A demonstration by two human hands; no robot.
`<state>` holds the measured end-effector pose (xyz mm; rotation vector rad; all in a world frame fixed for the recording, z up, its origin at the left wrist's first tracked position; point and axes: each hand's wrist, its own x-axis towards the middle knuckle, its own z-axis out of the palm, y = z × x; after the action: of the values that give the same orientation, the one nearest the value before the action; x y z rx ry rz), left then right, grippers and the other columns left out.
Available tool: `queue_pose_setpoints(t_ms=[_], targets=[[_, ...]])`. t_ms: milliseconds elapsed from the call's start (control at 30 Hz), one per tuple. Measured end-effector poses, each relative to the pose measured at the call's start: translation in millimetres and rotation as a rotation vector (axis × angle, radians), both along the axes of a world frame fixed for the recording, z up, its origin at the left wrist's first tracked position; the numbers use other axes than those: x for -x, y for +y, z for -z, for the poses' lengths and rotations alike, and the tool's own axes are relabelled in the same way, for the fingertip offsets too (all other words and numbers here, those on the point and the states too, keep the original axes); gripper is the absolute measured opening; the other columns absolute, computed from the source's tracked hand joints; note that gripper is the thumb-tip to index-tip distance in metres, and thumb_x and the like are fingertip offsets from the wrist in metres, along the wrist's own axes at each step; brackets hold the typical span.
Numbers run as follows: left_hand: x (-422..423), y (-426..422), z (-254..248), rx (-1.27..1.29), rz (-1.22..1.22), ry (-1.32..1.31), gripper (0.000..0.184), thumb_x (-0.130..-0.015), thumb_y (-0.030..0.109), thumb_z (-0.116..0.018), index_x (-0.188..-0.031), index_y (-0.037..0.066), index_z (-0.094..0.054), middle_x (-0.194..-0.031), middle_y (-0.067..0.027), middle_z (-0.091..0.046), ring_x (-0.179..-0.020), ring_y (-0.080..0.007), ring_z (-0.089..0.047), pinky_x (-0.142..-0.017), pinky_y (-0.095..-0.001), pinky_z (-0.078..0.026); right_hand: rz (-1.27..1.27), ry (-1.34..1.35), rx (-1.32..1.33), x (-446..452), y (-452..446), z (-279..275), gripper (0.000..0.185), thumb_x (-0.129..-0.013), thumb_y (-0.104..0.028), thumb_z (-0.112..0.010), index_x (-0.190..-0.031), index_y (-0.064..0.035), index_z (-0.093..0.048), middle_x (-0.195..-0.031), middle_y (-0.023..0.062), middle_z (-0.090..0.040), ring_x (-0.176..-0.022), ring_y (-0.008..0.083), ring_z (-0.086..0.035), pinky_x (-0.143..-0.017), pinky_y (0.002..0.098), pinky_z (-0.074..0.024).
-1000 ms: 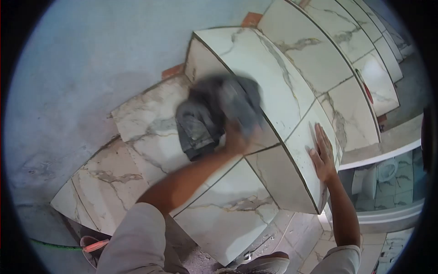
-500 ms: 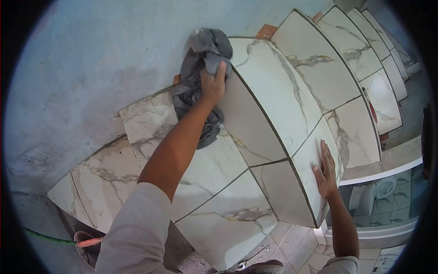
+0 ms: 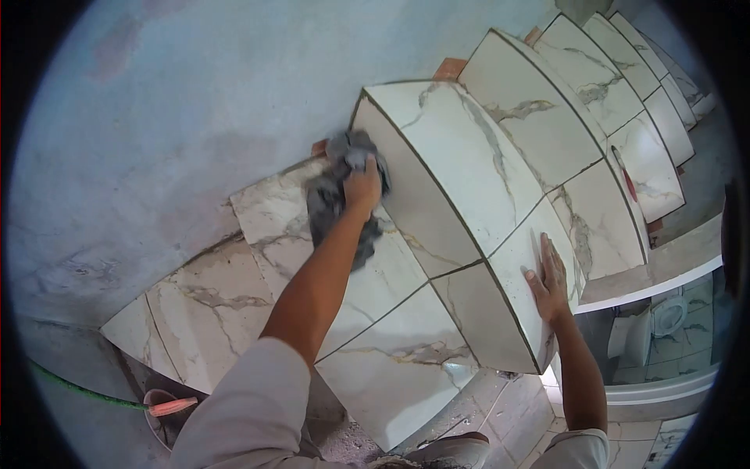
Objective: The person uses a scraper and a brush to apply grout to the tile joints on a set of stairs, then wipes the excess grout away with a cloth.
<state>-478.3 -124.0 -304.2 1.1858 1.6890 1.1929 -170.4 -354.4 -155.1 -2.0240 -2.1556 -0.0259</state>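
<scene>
My left hand point(image 3: 362, 187) is closed on a crumpled grey cloth point(image 3: 328, 205). The cloth lies against the upright riser tile point(image 3: 418, 187) of a marble-patterned stair, and its loose end hangs over the tread tile point(image 3: 289, 211) below. On the upper tread tile point(image 3: 469, 148), toward its right end, my right hand point(image 3: 551, 277) rests flat with fingers stretched out. The dark edge of the step runs between the two hands.
More tiled steps point(image 3: 601, 70) climb to the upper right, with a red-handled tool point(image 3: 626, 173) on one. A bluish plastered wall point(image 3: 172, 102) borders the stair. At lower left are a bucket point(image 3: 160, 418) and a green cord point(image 3: 86, 388). A toilet point(image 3: 668, 315) shows below right.
My left hand has moved the cloth down along the riser, away from the upper corner of the step. My right hand stays flat on the tread. The view has shifted slightly.
</scene>
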Motion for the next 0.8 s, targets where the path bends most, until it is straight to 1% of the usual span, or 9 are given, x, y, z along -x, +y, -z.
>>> queue_pose_setpoints(t_ms=[100,200,267,300,467,567,633,733,800], targets=[[-3.1,-31.2,2.8,0.119,-0.035,-0.125,0.065,-0.096,0.051,-0.04,-0.113,-0.008,-0.061,-0.106,-0.036,-0.06,-0.103,-0.0488,-0.057,-0.095,-0.0485,-0.041,0.012,-0.025,-0.002,-2.3,-1.5,1.2,0.078,-0.092,-0.046,-0.05,-0.149,0.0,-0.023,-0.151,0.0223,-0.03,-0.14,0.04,-0.027,-0.115,0.0483,-0.0166],[1.7,-31.5,-13.3,-0.057,-0.091,-0.322,0.072,-0.094,0.057,-0.041,-0.121,-0.009,-0.056,-0.117,-0.0335,-0.058,-0.111,-0.0444,-0.056,-0.099,-0.0438,-0.04,-0.017,-0.016,-0.015,-1.8,-1.5,-0.3,0.079,-0.091,-0.046,-0.051,-0.149,-0.0001,-0.023,-0.151,0.0223,-0.03,-0.14,0.0398,-0.027,-0.114,0.0482,-0.0174],[-0.9,21.5,-1.5,0.087,-0.165,-0.864,0.079,-0.093,0.06,-0.041,-0.133,-0.007,-0.046,-0.134,-0.0258,-0.051,-0.122,-0.0359,-0.051,-0.104,-0.04,-0.036,-0.018,-0.021,-0.023,-2.6,-1.5,0.0,0.079,-0.091,-0.046,-0.052,-0.149,-0.0001,-0.024,-0.151,0.0224,-0.031,-0.14,0.0399,-0.027,-0.114,0.0481,-0.0177],[5.1,28.0,-16.2,0.266,-0.12,-1.138,0.086,-0.091,0.063,-0.042,-0.147,0.0,-0.027,-0.152,-0.0147,-0.033,-0.136,-0.028,-0.036,-0.11,-0.0357,-0.029,-0.021,-0.021,-0.025,-3.0,-1.6,0.9,0.079,-0.091,-0.046,-0.053,-0.149,-0.0002,-0.024,-0.151,0.0225,-0.031,-0.14,0.0399,-0.027,-0.114,0.0479,-0.0181],[-17.5,64.9,18.4,0.147,-0.177,-1.194,0.083,-0.093,0.062,-0.041,-0.148,0.003,-0.025,-0.15,-0.0118,-0.035,-0.133,-0.0258,-0.039,-0.112,-0.0362,-0.026,-0.024,-0.026,-0.014,-4.9,-2.9,2.8,0.08,-0.089,-0.045,-0.055,-0.148,0.0,-0.025,-0.151,0.0224,-0.031,-0.14,0.0393,-0.027,-0.114,0.048,-0.0179],[-18.4,60.5,-2.5,-0.014,-0.155,-1.206,0.077,-0.094,0.059,-0.043,-0.138,-0.003,-0.041,-0.137,-0.0136,-0.049,-0.122,-0.0236,-0.047,-0.103,-0.0335,-0.035,-0.041,-0.043,-0.04,-4.3,5.8,-1.4,0.082,-0.088,-0.047,-0.056,-0.148,0.0006,-0.025,-0.151,0.0224,-0.03,-0.14,0.0391,-0.026,-0.114,0.0482,-0.0179],[-25.6,44.0,-23.7,-0.37,0.059,-0.861,0.066,-0.096,0.053,-0.046,-0.123,-0.007,-0.053,-0.12,-0.0125,-0.058,-0.108,-0.0216,-0.053,-0.093,-0.0297,-0.039,0.001,-0.048,0.006,-3.3,1.8,-0.2,0.083,-0.088,-0.048,-0.055,-0.148,0.0018,-0.025,-0.151,0.0228,-0.03,-0.141,0.0395,-0.026,-0.114,0.0485,-0.0179],[-27.0,38.2,-14.2,-0.622,-0.008,-0.782,0.061,-0.097,0.05,-0.048,-0.11,-0.009,-0.058,-0.108,-0.0106,-0.061,-0.097,-0.0208,-0.054,-0.087,-0.0295,-0.04,0.004,-0.04,0.028,1.0,2.9,-3.1,0.083,-0.088,-0.049,-0.053,-0.147,0.0022,-0.025,-0.151,0.023,-0.03,-0.141,0.0395,-0.025,-0.114,0.0489,-0.0177],[-24.3,52.7,26.7,-0.465,0.008,-0.696,0.063,-0.097,0.049,-0.048,-0.116,-0.01,-0.056,-0.115,-0.0128,-0.06,-0.103,-0.0231,-0.054,-0.091,-0.0314,-0.04,-0.007,-0.043,0.028,-1.4,2.4,-1.2,0.082,-0.089,-0.048,-0.053,-0.147,0.0022,-0.025,-0.151,0.0232,-0.03,-0.141,0.0396,-0.025,-0.114,0.0491,-0.0176]])
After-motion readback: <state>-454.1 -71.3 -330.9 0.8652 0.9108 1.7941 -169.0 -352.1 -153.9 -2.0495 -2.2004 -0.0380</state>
